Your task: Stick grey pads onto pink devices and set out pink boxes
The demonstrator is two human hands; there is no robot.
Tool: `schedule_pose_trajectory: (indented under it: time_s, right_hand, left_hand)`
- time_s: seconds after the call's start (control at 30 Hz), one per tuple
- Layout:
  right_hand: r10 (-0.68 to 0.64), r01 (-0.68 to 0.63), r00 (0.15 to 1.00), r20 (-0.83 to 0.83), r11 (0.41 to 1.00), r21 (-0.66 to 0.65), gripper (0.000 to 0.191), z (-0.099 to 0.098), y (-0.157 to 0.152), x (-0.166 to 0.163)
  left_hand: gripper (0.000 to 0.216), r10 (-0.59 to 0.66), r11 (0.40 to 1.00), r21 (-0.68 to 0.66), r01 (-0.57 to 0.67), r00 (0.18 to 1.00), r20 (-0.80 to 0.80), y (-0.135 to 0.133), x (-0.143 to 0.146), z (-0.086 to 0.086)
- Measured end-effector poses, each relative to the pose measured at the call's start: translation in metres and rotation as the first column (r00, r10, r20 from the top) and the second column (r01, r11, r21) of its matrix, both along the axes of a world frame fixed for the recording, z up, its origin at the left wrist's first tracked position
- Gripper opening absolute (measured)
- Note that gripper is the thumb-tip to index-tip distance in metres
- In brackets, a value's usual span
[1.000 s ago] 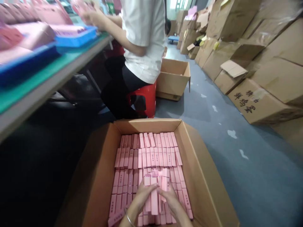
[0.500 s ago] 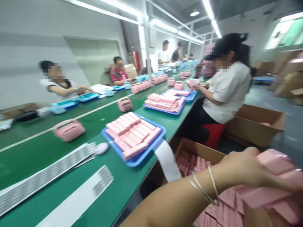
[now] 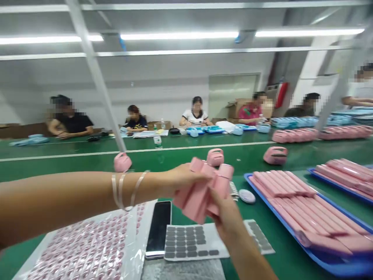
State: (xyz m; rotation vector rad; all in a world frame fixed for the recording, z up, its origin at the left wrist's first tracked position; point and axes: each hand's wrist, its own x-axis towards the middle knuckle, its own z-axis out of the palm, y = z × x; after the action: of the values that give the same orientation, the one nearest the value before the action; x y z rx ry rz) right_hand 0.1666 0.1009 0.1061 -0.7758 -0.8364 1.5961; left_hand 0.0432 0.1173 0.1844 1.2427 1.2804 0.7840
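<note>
Both hands grip one bundle of long pink boxes [image 3: 204, 190] held above the green tabletop [image 3: 72, 159]: the left hand [image 3: 177, 179], bangles at its wrist, wraps its fingers over the bundle's upper side, while the right hand [image 3: 227, 214] clasps its lower end from beneath. Under the bundle lie a black phone [image 3: 159, 228] and a sheet of grey pads [image 3: 189, 241]. To the right, a blue tray [image 3: 326, 260] carries more pink boxes in a row.

Left arm: stretched across from the left, forearm level, thin bangles at the wrist.
Left hand [image 3: 177, 179]: fingers curled over the top of the pink boxes [image 3: 204, 190].
Right hand [image 3: 225, 216]: rising from below, gripping the same boxes' underside.
</note>
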Motion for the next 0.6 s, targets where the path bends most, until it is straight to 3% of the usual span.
schedule_pose_trajectory:
  time_s: [0.13, 0.27, 0.37, 0.47, 0.6]
  right_hand:
    - [0.331, -0.331, 0.944, -0.012, 0.943, -0.028, 0.062, -0.007, 0.013, -0.132]
    - [0.487, -0.480, 0.871, 0.058, 0.871, -0.105, 0.060, -0.034, 0.014, -0.213]
    - [0.542, -0.518, 0.828, 0.142, 0.837, -0.176, 0.062, -0.060, 0.011, -0.240]
    - [0.565, -0.528, 0.802, 0.195, 0.822, -0.213, 0.066, -0.081, 0.008, -0.245]
    - [0.542, -0.511, 0.802, 0.251, 0.840, -0.183, 0.071, -0.096, 0.010, -0.236]
  left_hand:
    - [0.053, 0.285, 0.949, -0.120, -0.291, 0.956, -0.065, -0.022, -0.126, 0.000]
    - [0.055, 0.440, 0.876, -0.230, -0.424, 0.898, 0.022, -0.044, -0.204, -0.032]
    - [0.060, 0.549, 0.794, -0.339, -0.505, 0.835, 0.044, -0.055, -0.232, -0.070]
    - [0.058, 0.576, 0.776, -0.386, -0.498, 0.810, 0.112, -0.063, -0.238, -0.103]
    - [0.055, 0.573, 0.791, -0.375, -0.484, 0.800, 0.179, -0.064, -0.230, -0.120]
